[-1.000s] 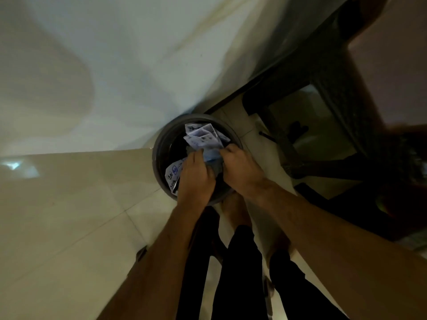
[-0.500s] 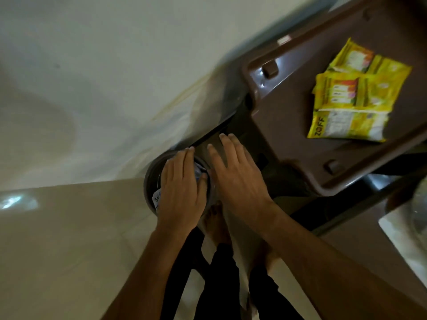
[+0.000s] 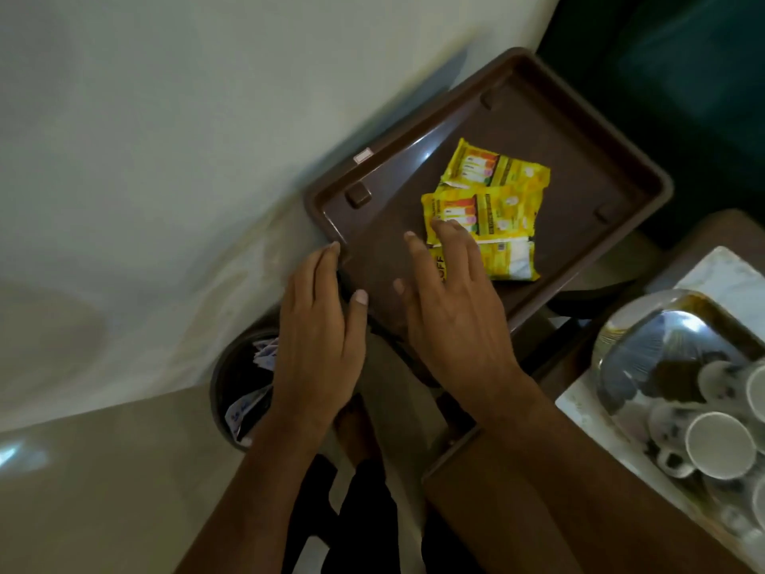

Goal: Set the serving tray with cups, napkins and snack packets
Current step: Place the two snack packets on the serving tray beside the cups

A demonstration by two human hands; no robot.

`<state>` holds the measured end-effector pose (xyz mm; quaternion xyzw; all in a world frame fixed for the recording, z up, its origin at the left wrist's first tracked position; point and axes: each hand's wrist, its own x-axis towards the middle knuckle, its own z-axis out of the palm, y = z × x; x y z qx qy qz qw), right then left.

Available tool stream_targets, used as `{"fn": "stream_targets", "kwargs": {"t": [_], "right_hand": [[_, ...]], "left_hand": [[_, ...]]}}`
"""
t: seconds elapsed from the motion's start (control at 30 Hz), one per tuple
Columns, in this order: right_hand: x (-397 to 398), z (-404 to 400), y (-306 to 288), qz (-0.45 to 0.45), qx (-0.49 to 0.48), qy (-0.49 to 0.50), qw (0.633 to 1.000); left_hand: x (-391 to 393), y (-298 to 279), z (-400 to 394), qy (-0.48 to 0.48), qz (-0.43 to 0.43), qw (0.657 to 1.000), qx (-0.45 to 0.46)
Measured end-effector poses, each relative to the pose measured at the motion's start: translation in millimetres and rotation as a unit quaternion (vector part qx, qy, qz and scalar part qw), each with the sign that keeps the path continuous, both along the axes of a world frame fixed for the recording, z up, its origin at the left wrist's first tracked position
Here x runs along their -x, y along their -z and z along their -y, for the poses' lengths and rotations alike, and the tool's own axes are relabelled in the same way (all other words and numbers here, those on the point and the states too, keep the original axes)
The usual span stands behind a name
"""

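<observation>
I see the brown serving tray [image 3: 571,130] beside the pale wall, holding the yellow snack packets [image 3: 492,200] near its middle. My right hand [image 3: 451,308] hovers flat over the tray, fingers spread, empty, fingertips over a packet. My left hand [image 3: 318,337] lies open at the tray's near corner, above a dark bin [image 3: 223,391]. White cups [image 3: 718,445] sit well right.

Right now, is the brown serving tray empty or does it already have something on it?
Not empty. The brown tray holds yellow snack packets, overlapping, near its middle. No cups or napkins on it; the white cups sit apart on the right.
</observation>
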<state>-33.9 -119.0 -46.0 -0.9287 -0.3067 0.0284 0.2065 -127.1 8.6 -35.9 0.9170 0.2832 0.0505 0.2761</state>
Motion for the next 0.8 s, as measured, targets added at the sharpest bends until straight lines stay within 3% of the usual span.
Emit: {"fn": "stream_targets", "kwargs": {"t": [0.17,0.27,0.37,0.57,0.8], "right_hand": [[-41.0,25.8,9.9,-0.028,-0.047,0.125,0.991],[-90.5,39.3,23.7,-0.051,-0.073,0.247,0.965],[-104.4,39.0,22.4,-0.078,-0.098,0.286,0.95],[-123.5,31.9,29.0,-0.128,-0.098,0.364,0.917],[-121.3,31.0,36.9,-0.181,-0.198,0.414,0.87]], "left_hand": [[-58.2,11.5,20.5,-0.042,0.04,0.994,0.091],[-121.9,31.7,21.8,-0.034,0.003,0.989,0.146],[-135.8,35.4,15.2,-0.082,0.005,0.983,0.164],[-152.0,49.3,8.7,-0.161,-0.021,0.932,0.323],[-150.3,55.9,8.1,-0.196,0.005,0.905,0.377]]}}
